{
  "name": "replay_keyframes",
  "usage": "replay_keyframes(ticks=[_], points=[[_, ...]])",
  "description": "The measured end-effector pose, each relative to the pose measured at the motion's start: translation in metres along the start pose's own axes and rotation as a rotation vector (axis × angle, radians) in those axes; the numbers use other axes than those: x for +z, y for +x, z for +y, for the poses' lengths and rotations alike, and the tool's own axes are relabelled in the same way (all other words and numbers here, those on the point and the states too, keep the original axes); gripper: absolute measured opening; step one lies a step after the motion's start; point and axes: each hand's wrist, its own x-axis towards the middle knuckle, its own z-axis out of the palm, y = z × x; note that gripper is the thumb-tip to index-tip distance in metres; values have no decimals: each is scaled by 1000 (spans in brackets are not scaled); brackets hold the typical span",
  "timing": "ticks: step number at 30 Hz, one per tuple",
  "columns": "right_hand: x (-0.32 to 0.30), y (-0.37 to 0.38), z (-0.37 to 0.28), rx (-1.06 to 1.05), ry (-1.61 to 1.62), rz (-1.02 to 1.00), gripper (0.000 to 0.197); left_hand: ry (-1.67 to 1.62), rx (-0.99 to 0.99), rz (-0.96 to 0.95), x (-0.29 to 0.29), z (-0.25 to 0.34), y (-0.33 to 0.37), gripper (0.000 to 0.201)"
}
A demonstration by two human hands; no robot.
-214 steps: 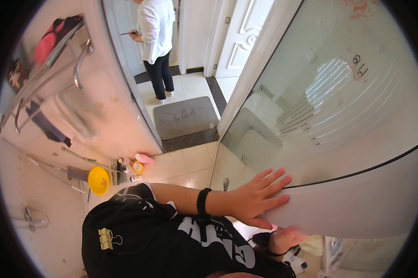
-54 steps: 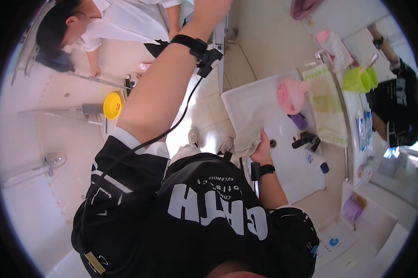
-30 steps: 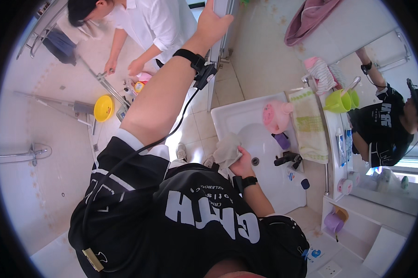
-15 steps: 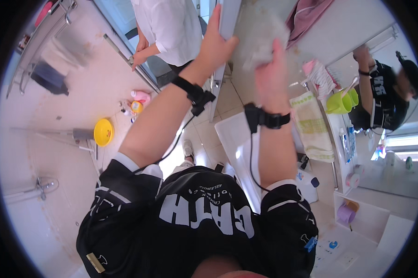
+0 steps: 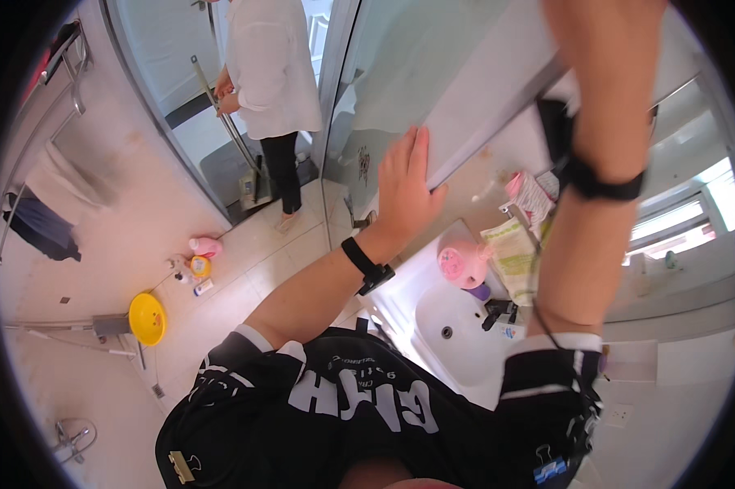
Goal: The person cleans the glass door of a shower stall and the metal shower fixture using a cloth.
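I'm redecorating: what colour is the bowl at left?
The bowl is yellow, best in the head view.

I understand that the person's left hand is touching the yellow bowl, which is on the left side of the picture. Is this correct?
Not quite: the left hand is at the glass door, not touching the yellow bowl. The head view shows this, with the bowl indeed on its left side.

Large white letters stand across the black shirt (image 5: pixel 302 440), with smaller print above. Dark marks at the glass door (image 5: pixel 392 77) and blue print on the bottle (image 5: pixel 511 332) are illegible.
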Motion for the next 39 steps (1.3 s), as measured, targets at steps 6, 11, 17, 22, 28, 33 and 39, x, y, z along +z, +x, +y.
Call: replay_keyframes(ticks=[6,11,17,22,28,33,39], points=[[19,-123,-113,80,202,-315,36,-74,-34,-101,-24,-34,5,72],[11,-197,-105,8,352,-358,26,-209,-5,59,-8,-16,-8,58],[33,-203,-111,-18,334,-268,28,-159,67,62,-17,-24,-5,55],[32,-208,-121,0,384,-138,31,-175,-15,-200,18,-43,-12,59],[68,-289,-116,476,669,-370,35,-87,129,-434,-53,-43,-20,55],[40,-242,-166,500,526,-255,37,-22,153,-695,-180,-150,-91,43],[43,-160,-261,657,667,-91,39,468,-523,-240,-528,-123,-144,22]])
